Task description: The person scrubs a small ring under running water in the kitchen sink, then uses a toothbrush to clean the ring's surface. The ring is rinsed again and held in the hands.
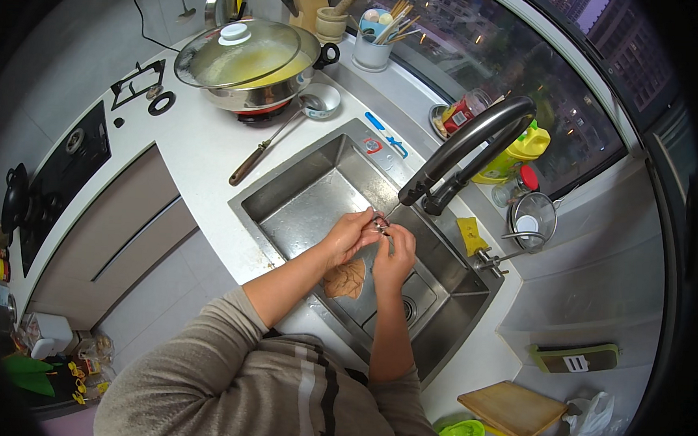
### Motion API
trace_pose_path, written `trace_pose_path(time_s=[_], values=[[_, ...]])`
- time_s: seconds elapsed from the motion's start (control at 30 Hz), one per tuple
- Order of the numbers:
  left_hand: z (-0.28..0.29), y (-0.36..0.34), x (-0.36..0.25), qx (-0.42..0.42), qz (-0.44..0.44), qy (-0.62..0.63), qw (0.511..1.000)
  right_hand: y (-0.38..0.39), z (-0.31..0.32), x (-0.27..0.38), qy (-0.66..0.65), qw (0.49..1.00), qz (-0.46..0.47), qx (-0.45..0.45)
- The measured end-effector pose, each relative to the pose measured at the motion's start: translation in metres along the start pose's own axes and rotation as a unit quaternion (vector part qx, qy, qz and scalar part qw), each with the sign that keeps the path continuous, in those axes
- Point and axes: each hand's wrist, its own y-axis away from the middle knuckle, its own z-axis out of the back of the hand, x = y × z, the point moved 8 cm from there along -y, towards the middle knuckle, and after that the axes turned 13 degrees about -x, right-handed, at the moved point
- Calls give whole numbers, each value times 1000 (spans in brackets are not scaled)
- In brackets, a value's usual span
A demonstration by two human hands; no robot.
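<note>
My left hand (350, 235) and my right hand (397, 254) meet above the steel sink (299, 185), under the dark faucet (480, 134). Between their fingertips they pinch a small, dark, shiny thing (379, 224), too small and too covered to name. A thin stream of water seems to fall from the spout onto it. Below my left wrist a wrinkled brown piece (344, 278), perhaps a sheet or cloth, lies in the sink, partly covered by my forearm. The drain (409, 309) shows beside my right forearm.
Left of the sink lie a wooden-handled ladle (267, 147) and a white bowl (320, 100). A big lidded pan (250, 67) stands behind them. Right of the faucet are a yellow sponge (470, 235), a jar (516, 186) and a strainer (534, 218). A blue peeler-like tool (386, 135) lies behind the sink.
</note>
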Motion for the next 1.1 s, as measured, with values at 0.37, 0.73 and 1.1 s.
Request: trace_pose_path(time_s=[0.37,0.73,1.1], values=[[1,-1,3,29,-11,52,998,11,-7,-21,-230,956,-180,-20],[14,1,-1,30,-36,-1,999,12,-18,-41,-290,902,-321,0],[15,4,-12,20,-77,-185,979,12,-20,-63,-226,876,-403,139]])
